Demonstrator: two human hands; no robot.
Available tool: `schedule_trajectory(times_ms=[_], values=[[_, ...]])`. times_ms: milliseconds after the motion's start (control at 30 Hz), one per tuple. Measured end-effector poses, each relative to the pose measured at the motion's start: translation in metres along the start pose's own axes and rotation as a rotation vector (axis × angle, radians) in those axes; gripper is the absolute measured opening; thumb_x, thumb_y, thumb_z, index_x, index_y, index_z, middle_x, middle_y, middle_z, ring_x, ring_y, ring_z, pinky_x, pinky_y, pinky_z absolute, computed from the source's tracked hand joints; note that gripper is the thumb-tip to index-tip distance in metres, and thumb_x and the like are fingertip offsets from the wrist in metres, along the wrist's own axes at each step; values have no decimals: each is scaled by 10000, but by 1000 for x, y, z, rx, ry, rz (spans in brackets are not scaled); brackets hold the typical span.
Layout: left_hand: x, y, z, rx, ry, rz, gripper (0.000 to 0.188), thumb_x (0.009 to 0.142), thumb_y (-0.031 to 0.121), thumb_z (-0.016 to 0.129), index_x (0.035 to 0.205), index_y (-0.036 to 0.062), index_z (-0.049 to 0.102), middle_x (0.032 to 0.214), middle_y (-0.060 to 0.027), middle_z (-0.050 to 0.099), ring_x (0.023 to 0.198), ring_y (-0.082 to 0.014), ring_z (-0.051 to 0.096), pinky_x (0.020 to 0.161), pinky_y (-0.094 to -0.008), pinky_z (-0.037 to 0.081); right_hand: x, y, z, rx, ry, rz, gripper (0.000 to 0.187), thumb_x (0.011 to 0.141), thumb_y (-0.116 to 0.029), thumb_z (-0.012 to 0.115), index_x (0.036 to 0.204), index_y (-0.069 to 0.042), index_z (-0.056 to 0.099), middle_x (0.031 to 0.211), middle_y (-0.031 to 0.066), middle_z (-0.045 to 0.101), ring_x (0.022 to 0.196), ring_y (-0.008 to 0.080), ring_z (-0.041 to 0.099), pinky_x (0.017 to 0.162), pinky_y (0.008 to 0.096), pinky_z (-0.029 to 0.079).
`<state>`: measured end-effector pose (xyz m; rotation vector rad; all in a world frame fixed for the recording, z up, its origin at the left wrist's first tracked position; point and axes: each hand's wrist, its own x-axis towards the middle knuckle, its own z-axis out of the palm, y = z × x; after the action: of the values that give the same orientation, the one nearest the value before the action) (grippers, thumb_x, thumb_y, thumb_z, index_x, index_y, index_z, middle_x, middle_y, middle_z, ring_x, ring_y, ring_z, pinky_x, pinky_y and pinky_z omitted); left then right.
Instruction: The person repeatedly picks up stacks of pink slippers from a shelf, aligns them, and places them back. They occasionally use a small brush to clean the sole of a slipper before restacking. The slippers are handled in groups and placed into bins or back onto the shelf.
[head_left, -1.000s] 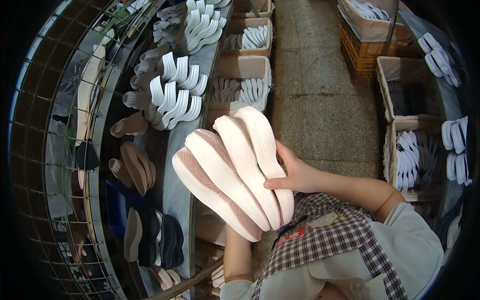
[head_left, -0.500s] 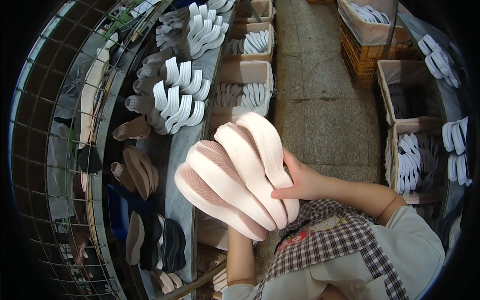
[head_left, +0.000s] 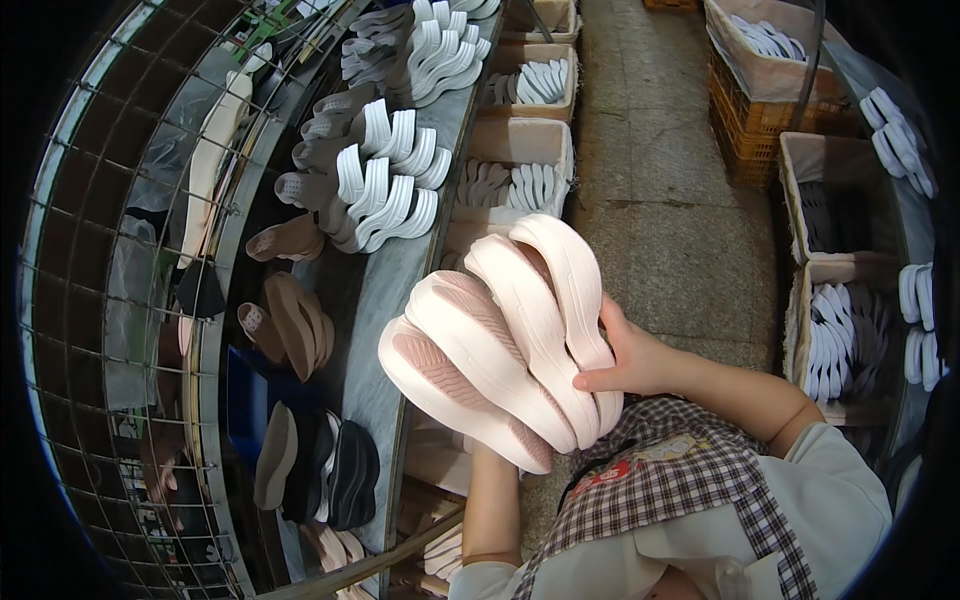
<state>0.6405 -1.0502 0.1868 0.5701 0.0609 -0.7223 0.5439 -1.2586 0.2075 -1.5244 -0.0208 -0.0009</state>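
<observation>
Several thick, pale pink shoe soles [head_left: 500, 355] are held together in a fanned stack in front of my body. Two of them show darker pink ribbed faces. Around the right end of the stack closes my right hand [head_left: 632, 358], its thumb pressed on the outer soles and its other fingers mostly behind them. My left forearm [head_left: 492, 515] rises under the left part of the stack. The left hand itself is hidden by the soles, which rest against it from below.
White and grey soles [head_left: 385, 190] stand in rows on a shelf to the left, with brown soles [head_left: 290, 325] and black soles [head_left: 350, 475] nearer. Wire mesh [head_left: 120, 300] borders the far left. Cloth-lined bins [head_left: 540, 140] flank the stone aisle [head_left: 665, 200]; more bins [head_left: 800, 280] stand at right.
The surroundings have shifted slightly to the right in the picture. The stack and both arms moved right with them, and the right hand's grip looks the same.
</observation>
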Motion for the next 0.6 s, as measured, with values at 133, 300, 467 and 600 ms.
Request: schedule_trajectory(times_ms=[133,300,467,600], values=[[-2,-2,0,18,10,3,553,955,368,429,1369,20,319,1372,-137,404,1224,-265,441,937,-355,469,1,-1,-2,-43,-3,-9,1060,689,-324,741,1442,-4,67,1407,271,281,1293,368,347,1065,414,299],[-4,-3,0,59,32,10,555,953,370,432,1369,21,319,1372,-135,402,1224,-265,440,932,-351,472,-2,-8,-7,-179,14,17,1057,677,-354,735,1440,-14,88,1403,271,287,1291,373,351,1052,403,318],[-7,-7,1,111,73,36,557,952,371,435,1369,21,318,1373,-133,401,1223,-264,438,927,-348,476,-1,-10,-10,-273,32,-32,1038,665,-361,723,1434,-14,119,1420,258,264,1286,369,361,1043,408,329],[-18,-14,3,201,145,81,559,951,373,437,1369,22,318,1373,-132,400,1223,-264,437,923,-344,478,5,-5,-14,-384,71,-149,1004,669,-372,713,1429,-33,150,1400,250,270,1280,389,356,1038,415,341]])
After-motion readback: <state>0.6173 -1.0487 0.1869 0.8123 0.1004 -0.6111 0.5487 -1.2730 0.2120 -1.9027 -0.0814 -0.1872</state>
